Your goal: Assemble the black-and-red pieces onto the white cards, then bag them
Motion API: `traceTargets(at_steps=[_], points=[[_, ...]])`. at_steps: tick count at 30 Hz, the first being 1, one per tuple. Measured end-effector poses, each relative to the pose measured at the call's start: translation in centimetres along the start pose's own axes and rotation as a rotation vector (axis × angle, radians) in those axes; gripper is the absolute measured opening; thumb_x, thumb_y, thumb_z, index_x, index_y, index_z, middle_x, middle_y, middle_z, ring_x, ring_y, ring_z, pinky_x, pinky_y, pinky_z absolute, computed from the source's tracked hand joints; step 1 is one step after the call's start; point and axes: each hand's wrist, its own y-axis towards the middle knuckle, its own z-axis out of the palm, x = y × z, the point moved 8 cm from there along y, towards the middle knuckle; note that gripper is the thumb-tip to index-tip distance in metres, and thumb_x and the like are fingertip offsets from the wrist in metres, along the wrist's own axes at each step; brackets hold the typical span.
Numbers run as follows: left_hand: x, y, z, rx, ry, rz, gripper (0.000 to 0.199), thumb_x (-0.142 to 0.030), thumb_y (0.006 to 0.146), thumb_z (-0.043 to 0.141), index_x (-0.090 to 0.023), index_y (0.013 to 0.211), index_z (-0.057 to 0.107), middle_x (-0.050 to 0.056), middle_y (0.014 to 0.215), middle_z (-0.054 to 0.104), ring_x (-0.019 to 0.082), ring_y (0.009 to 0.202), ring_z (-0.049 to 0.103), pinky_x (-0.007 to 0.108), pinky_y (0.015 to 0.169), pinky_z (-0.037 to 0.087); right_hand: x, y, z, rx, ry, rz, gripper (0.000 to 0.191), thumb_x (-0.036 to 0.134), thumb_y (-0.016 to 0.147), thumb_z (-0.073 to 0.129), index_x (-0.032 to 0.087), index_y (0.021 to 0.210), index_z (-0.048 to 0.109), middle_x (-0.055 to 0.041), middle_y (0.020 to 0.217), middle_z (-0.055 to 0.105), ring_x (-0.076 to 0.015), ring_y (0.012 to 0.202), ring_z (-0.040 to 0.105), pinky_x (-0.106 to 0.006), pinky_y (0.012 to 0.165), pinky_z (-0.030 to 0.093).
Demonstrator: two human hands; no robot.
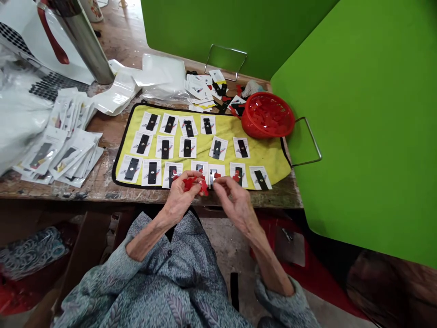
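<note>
My left hand (179,196) is closed around several small red plastic pieces (204,187) above the cloth's front edge. Just to the right, my right hand (237,202) has its thumb and fingers brought together in a pinch; what lies between them is too small to make out. White printed cards (206,131) lie in three rows on a yellow cloth (223,126) with black edging, each bearing a dark flat strip (152,173). In the front row, some cards near my hands also carry a red piece (236,176). My fingers partly cover the middle cards.
A red basket (254,130) of red pieces stands at the cloth's back right. Loose cards and black parts (201,89) lie behind the cloth. Bagged packets (73,157) and a steel flask (85,41) are on the left. Green panels (368,114) border the back and right.
</note>
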Motion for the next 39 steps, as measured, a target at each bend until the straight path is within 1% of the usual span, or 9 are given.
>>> traceTargets(at_steps=[3,6,11,14,19,23,29,33,39], points=[[-0.1,0.1,0.2,0.002,0.014,0.027,0.031,-0.021,0.067,0.074,-0.016,0.095,0.059,0.0,0.081,0.065,0.008,0.063,0.058,0.023,0.065,0.048,0.6,-0.2,2.0,0.027,0.219,0.101,0.016,0.036,0.091,0.052,0.021,0.086,0.055,-0.0016,0.077,0.063,-0.0151,0.063,0.057,-0.027,0.062,0.048],[-0.1,0.1,0.2,0.004,0.044,0.025,0.03,-0.022,0.067,0.074,-0.016,0.093,0.06,0.0,0.08,0.065,0.009,0.063,0.058,0.023,0.066,0.049,0.4,0.1,2.6,-0.004,0.269,0.148,0.016,0.034,0.091,0.051,0.022,0.08,0.052,-0.0021,0.076,0.062,-0.0156,0.064,0.058,-0.029,0.065,0.049],[-0.4,0.4,-0.1,-0.027,0.062,0.061,0.027,-0.022,0.068,0.073,-0.016,0.091,0.061,0.001,0.083,0.066,0.01,0.067,0.061,0.024,0.069,0.051,-0.7,0.5,3.4,0.007,0.394,0.236,0.018,0.039,0.086,0.058,0.021,0.086,0.053,-0.0025,0.078,0.061,-0.0162,0.065,0.06,-0.03,0.064,0.05],[-0.5,0.5,-0.1,-0.01,0.108,0.075,0.026,-0.023,0.07,0.072,-0.016,0.093,0.062,0.002,0.085,0.068,0.011,0.07,0.062,0.024,0.07,0.051,-0.5,0.7,3.2,-0.051,0.323,0.195,0.013,0.033,0.088,0.053,0.022,0.082,0.051,-0.0019,0.077,0.059,-0.0165,0.068,0.059,-0.03,0.067,0.049],[-1.4,1.0,-0.5,-0.039,0.244,0.143,0.029,-0.025,0.07,0.073,-0.018,0.096,0.063,0.001,0.085,0.069,0.013,0.078,0.065,0.024,0.077,0.05,0.7,1.1,3.3,-0.086,0.21,0.141,0.004,0.026,0.089,0.049,0.023,0.09,0.05,-0.0034,0.085,0.06,-0.0183,0.077,0.06,-0.031,0.073,0.05],[-1.6,1.9,0.1,-0.016,0.224,0.105,0.028,-0.024,0.066,0.075,-0.017,0.091,0.064,0.002,0.086,0.069,0.014,0.08,0.064,0.024,0.074,0.049,1.8,1.9,2.7,-0.12,0.059,0.025,0.01,0.019,0.089,0.041,0.022,0.087,0.05,-0.0067,0.091,0.059,-0.0213,0.091,0.058,-0.035,0.083,0.047],[-0.9,3.0,0.9,0.062,0.13,-0.021,0.025,-0.023,0.062,0.077,-0.016,0.081,0.063,-0.002,0.066,0.063,0.008,0.057,0.053,0.022,0.058,0.043,-1.3,3.1,2.5,-0.034,0.316,0.136,0.01,0.032,0.089,0.046,0.023,0.088,0.048,-0.0003,0.077,0.057,-0.0163,0.068,0.056,-0.029,0.065,0.046],[-0.8,3.3,0.6,0.065,0.136,-0.01,0.024,-0.027,0.062,0.078,-0.016,0.077,0.063,-0.002,0.064,0.063,0.008,0.056,0.052,0.022,0.055,0.04,-1.6,3.6,3.1,0.054,0.364,0.124,0.013,0.035,0.089,0.048,0.022,0.09,0.053,-0.0015,0.081,0.06,-0.0168,0.072,0.058,-0.029,0.067,0.048],[-0.9,3.2,0.4,0.068,0.162,-0.021,0.025,-0.028,0.064,0.078,-0.015,0.077,0.062,0.0,0.064,0.064,0.01,0.057,0.055,0.022,0.056,0.039,-1.1,3.8,1.8,-0.045,0.273,0.103,0.015,0.034,0.091,0.046,0.023,0.081,0.047,0.0008,0.074,0.053,-0.0147,0.065,0.051,-0.027,0.063,0.044]])
